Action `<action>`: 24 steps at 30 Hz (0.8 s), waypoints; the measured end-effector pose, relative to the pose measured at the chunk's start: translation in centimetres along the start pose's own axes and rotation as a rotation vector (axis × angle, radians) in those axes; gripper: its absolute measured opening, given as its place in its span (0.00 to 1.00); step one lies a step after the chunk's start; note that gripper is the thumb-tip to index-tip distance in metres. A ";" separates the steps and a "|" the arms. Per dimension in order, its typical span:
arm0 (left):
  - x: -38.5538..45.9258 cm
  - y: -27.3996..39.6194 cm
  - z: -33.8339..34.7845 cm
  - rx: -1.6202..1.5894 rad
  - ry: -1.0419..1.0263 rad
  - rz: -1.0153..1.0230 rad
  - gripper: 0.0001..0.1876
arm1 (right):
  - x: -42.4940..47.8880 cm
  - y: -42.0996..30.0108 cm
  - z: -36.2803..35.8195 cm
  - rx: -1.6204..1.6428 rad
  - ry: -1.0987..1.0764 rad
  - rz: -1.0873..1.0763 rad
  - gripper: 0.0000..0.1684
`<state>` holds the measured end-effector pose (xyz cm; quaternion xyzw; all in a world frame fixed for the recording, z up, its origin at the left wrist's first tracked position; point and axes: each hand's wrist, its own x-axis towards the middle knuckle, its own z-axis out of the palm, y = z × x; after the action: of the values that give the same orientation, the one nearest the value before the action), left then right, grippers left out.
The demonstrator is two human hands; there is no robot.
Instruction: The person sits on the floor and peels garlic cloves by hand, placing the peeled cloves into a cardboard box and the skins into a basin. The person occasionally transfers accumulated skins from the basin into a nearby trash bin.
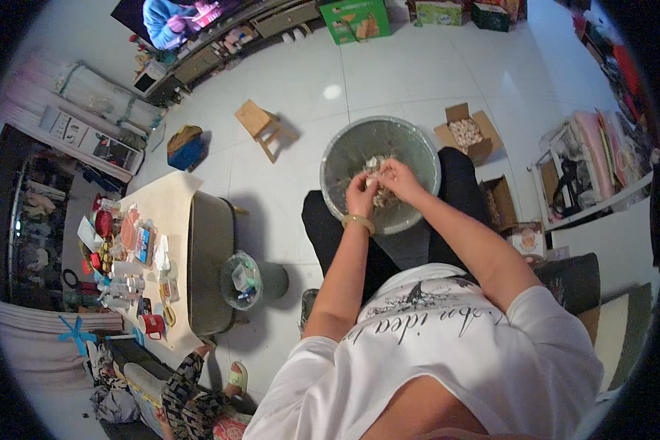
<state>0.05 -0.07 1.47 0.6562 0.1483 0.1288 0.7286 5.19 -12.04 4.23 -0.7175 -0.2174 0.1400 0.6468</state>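
Observation:
A large grey-green basin (338, 148) stands between my knees and seems lined with clear plastic. Low inside it lies a heap of small whitish and brown pieces (384, 199) that look like garlic and its skins. My left hand (359, 193), below a pale bangle (358, 223) on the wrist, pinches a small whitish piece (369, 180) over the heap. From the right, my right hand (398, 179) meets it with its fingertips on the same piece. The fingers partly cover this piece, so its exact shape is hidden.
Right of the basin, an open cardboard box (489, 135) holds whitish pieces; another carton (498, 203) stands nearer. A wooden stool (257, 122) is beyond my left knee. A lined trash bin (272, 283) stands beside a cluttered table (176, 206). Another person's leg (184, 385) shows lower left.

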 end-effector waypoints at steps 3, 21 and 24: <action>0.2 -0.6 0.1 -0.044 -0.021 0.021 0.15 | -0.1 0.5 -0.1 -0.012 0.041 -0.026 0.10; -0.8 1.3 0.7 -0.121 -0.067 -0.039 0.12 | 0.2 1.0 0.0 -0.090 0.107 -0.026 0.13; -0.7 1.1 0.5 -0.075 -0.012 -0.001 0.13 | -0.3 -0.8 -0.1 -0.214 0.083 0.031 0.15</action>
<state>-0.38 -0.68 2.61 0.6293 0.1391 0.1299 0.7535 4.82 -12.21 4.96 -0.7910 -0.1930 0.0964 0.5726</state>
